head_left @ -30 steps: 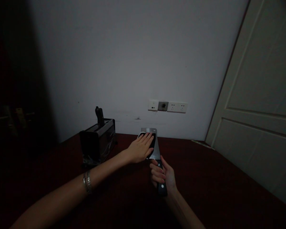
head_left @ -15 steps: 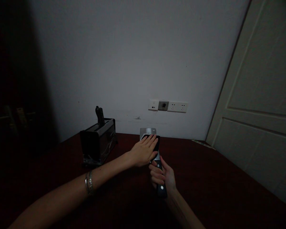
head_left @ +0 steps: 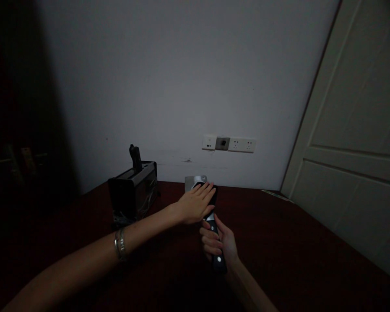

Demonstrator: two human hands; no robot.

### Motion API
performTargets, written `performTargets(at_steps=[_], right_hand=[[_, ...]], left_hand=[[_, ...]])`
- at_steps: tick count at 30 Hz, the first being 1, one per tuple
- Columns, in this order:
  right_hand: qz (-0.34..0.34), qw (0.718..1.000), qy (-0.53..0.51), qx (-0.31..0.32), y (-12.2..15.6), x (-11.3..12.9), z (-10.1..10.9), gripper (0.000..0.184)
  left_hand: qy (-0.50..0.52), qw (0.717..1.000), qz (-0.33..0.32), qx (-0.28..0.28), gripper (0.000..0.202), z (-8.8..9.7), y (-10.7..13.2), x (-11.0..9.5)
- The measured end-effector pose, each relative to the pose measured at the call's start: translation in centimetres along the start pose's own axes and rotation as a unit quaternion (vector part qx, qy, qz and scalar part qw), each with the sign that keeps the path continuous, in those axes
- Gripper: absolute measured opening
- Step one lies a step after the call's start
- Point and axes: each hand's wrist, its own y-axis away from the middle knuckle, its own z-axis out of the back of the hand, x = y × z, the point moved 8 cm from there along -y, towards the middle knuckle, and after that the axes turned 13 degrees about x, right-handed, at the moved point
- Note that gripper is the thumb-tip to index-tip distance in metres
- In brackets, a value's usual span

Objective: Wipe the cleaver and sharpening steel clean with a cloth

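My right hand [head_left: 219, 242] is wrapped round the black riveted handle of a cleaver [head_left: 219, 262]. The wide silver blade points away from me towards the wall and has a hole near its far corner. My left hand [head_left: 195, 203] lies flat across the blade with its fingers stretched out, hiding much of the metal. A dark patch [head_left: 213, 197] shows around the fingers; I cannot tell whether it is a separate thing or part of the blade in shadow. A bracelet circles the left wrist.
To the left stands a black and grey knife block [head_left: 133, 190] with one black handle [head_left: 135, 157] sticking up. The dark red table [head_left: 263, 234] meets the wall, where sockets [head_left: 229, 143] are set. A panelled door [head_left: 351, 130] rises on the right.
The far end of the cleaver has swung slightly left, so the blade shows more to the left of my fingers. My right hand has shifted a little left with the handle; my left hand stays nearly still.
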Motion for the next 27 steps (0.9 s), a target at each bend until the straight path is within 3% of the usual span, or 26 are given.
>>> performTargets(at_steps=[3,6,10,18,23,27], right_hand=[[-0.008,1.000,-0.002,0.007,-0.1,-0.2,-0.2,0.030],[-0.010,1.000,-0.003,0.005,-0.1,-0.2,-0.2,0.030],[-0.016,1.000,-0.006,0.008,-0.2,-0.3,-0.1,0.029],[-0.021,1.000,-0.010,-0.002,-0.2,-0.9,-0.1,0.029],[-0.024,1.000,0.001,0.000,-0.2,-0.7,-0.2,0.028],[-0.025,1.000,0.011,0.003,-0.2,-0.4,-0.2,0.029]], left_hand=[[0.000,1.000,-0.027,0.006,0.054,0.4,-0.1,-1.0],[0.006,1.000,-0.021,0.009,0.055,0.5,-0.3,-0.1],[0.028,1.000,0.010,0.010,0.056,-0.1,-0.8,2.7],[0.136,0.983,0.104,0.065,0.058,-3.0,-1.7,9.2],[0.259,0.965,0.040,-0.014,0.048,-2.4,-1.5,10.4],[0.391,0.915,0.013,-0.095,0.040,-2.2,-0.9,11.7]])
